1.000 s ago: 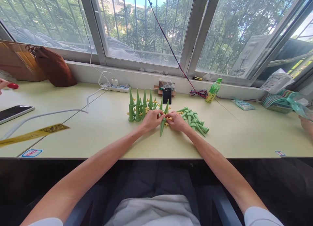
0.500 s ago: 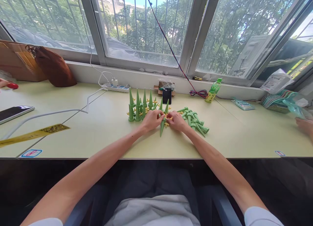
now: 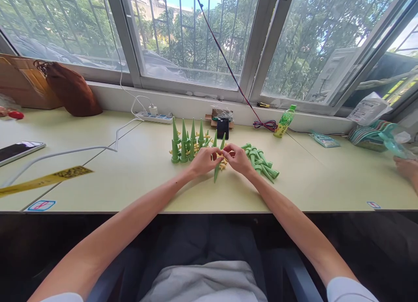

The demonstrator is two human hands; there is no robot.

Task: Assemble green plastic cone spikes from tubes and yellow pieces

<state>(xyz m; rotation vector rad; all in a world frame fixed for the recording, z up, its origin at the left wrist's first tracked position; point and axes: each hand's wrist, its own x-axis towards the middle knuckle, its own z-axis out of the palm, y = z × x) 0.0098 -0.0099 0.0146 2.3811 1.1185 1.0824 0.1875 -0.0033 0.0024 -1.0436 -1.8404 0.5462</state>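
My left hand [image 3: 205, 161] is closed on a green plastic watering spike [image 3: 216, 174], whose pointed end aims toward the table's front edge. Close against it, the fingertips of my right hand [image 3: 238, 160] are pinched together at the spike's upper end; whatever they hold is hidden. Small yellow valve pieces [image 3: 224, 164] lie on the table between and under my hands. To the left, several green spikes [image 3: 183, 152] stand upright in rows with yellow pieces sticking out. Two more spike tips [image 3: 223, 140] rise behind my fingers. A loose pile of green spikes [image 3: 260, 161] lies beside my right hand.
Behind the spikes is a dark phone [image 3: 222, 128] against a small box. A green-capped bottle [image 3: 285, 121] stands back right. A white cable [image 3: 75, 150] and another phone [image 3: 21, 151] are at left. Another person's hand [image 3: 406, 167] holds clear plastic at the right edge.
My right hand has shifted slightly up and left, its fingertips coming to my left hand's. The left hand and its spike stay nearly still. Hands at both picture edges moved a little.
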